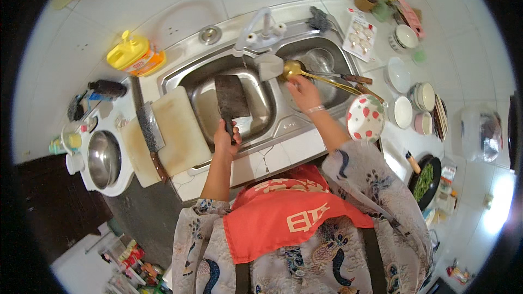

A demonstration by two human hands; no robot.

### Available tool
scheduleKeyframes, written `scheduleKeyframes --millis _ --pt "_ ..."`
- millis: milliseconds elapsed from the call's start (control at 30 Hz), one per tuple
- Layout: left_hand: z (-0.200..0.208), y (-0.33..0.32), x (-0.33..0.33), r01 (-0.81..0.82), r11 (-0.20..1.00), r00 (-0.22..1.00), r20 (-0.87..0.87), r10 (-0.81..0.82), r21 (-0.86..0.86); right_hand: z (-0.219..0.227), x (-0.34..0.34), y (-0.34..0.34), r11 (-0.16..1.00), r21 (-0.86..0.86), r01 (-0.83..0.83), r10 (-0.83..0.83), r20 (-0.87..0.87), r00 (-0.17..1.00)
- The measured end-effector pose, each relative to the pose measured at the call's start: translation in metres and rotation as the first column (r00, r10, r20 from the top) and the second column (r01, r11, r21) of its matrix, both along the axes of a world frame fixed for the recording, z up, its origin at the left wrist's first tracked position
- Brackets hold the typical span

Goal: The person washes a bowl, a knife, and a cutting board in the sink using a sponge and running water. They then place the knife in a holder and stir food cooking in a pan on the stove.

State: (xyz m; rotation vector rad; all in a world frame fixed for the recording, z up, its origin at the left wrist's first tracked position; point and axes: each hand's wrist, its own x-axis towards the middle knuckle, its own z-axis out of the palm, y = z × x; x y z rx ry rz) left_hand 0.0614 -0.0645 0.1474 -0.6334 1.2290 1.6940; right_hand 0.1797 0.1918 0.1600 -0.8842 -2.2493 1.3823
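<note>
Left hand [226,140] clenched around the handle of a dark cleaver [231,98], blade pointing far, held over the left basin of a steel double sink [180,76]. Right hand [303,91] reaching farther and to the right, over the right basin, fingers touching the bowl of a brass-coloured ladle [292,68]; grip on it not clear enough to tell. Long ladle handle running right across the sink edge toward a red-and-white strawberry-patterned plate [365,118]. Cleaver and ladle near one another, hands a little apart, with a white tap [256,32] and a flat pale spatula head [268,67] between and just beyond them. Glass bowl [318,60] lying in the right basin, just right of the ladle bowl. Left of the sink, a pale cutting board [180,133] partly over the basin rim, with a second cleaver [150,130] resting on it, wooden handle toward the near side. Farther left, a steel bowl [103,159] on the counter, and at the far left a yellow bottle [131,54]. Right of the sink, several small white bowls [403,111] stacked and spread on the counter, and near right a dark pan of green vegetables [425,181].
</note>
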Motion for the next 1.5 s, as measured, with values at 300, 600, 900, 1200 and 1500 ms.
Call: scheduleKeyframes --millis 300,600,900,1200,1500 --pt "0.037 -0.010 0.021 0.116 0.993 0.949 -0.290 -0.122 -0.039 -0.054 -0.105 0.042 0.870 0.313 -0.382 0.245 0.399 0.884" --pt "-0.002 -0.008 0.027 0.286 0.847 0.726 -0.476 -0.496 -0.447 0.035 -0.183 0.053 0.803 0.441 -0.400 0.133 0.522 0.842" --pt "0.010 -0.007 0.019 0.227 0.620 0.343 -0.534 -0.773 -0.751 0.013 -0.213 0.051 0.683 0.503 -0.529 0.166 0.599 0.784" --pt "0.018 0.003 0.015 0.251 0.595 0.334 -0.509 -0.793 -0.763 -0.003 -0.175 0.026 0.718 0.410 -0.563 0.429 0.377 0.821" --pt "0.030 0.015 0.011 0.224 0.505 0.242 -0.454 -0.857 -0.834 -0.015 -0.161 -0.015 0.692 0.375 -0.617 0.442 0.456 0.773"
